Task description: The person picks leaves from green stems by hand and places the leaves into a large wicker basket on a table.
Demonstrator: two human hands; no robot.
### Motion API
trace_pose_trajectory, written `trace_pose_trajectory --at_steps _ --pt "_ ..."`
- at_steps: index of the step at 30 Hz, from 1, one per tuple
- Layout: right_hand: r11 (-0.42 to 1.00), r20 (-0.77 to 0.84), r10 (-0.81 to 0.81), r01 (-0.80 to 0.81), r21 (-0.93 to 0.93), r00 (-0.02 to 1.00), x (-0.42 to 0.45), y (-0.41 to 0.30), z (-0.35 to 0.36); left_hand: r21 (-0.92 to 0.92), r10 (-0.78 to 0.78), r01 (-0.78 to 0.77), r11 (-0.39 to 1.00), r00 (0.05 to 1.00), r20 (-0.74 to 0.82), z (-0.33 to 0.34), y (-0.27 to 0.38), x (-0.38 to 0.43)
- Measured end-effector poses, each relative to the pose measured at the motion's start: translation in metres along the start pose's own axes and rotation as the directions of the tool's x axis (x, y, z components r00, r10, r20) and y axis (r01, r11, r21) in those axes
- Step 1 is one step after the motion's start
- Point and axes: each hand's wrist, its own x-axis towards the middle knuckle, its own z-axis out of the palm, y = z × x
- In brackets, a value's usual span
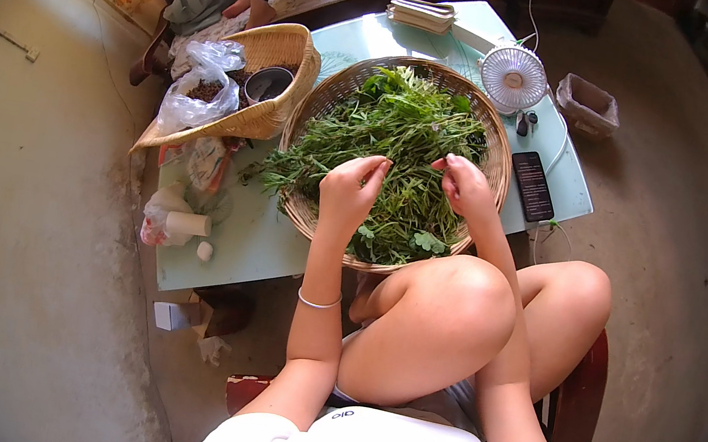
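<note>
A round woven basket (503, 133) rests on the glass-topped table before me, heaped with leafy green plant stems (410, 120). My left hand (353, 183) is over the front left of the heap, its thumb and forefinger brought together. Across from it, my right hand (467, 186) hovers above the right side of the greens, fingers curled and fingertips pinched. The two hands are apart. Whether either pinch holds a small piece of plant is too fine to make out. Some stems hang over the basket's left rim, and a rounder leaf (429, 242) lies near the front.
On the glass table (238, 259), a bamboo scoop basket (273, 116) holds a plastic bag (199, 88) and a dark cup (268, 85). A white fan (514, 79), keys (526, 123) and a phone (533, 187) lie right. A lined bin (587, 106) stands beyond. Another person's arm (260, 11) shows behind.
</note>
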Motion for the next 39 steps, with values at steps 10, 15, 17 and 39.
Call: trace_pose_trajectory --at_steps 10,15,17,39 --pt "0.991 0.052 0.047 -0.053 0.124 0.998 -0.007 -0.006 0.014 0.000 0.034 -0.034 0.999 0.997 0.068 0.000 -0.001 -0.003" --pt "0.991 0.030 0.051 -0.054 0.121 0.998 -0.007 -0.008 0.012 -0.001 0.022 -0.022 1.000 0.993 0.116 0.000 0.001 -0.004" --pt "0.996 0.021 0.011 -0.012 0.093 1.000 -0.006 -0.006 0.014 0.006 0.025 -0.026 1.000 0.992 0.120 -0.001 -0.001 -0.004" --pt "0.976 0.111 -0.006 0.031 -0.217 0.994 -0.007 0.007 0.019 -0.007 0.033 -0.032 0.999 0.980 0.197 0.008 -0.008 -0.007"
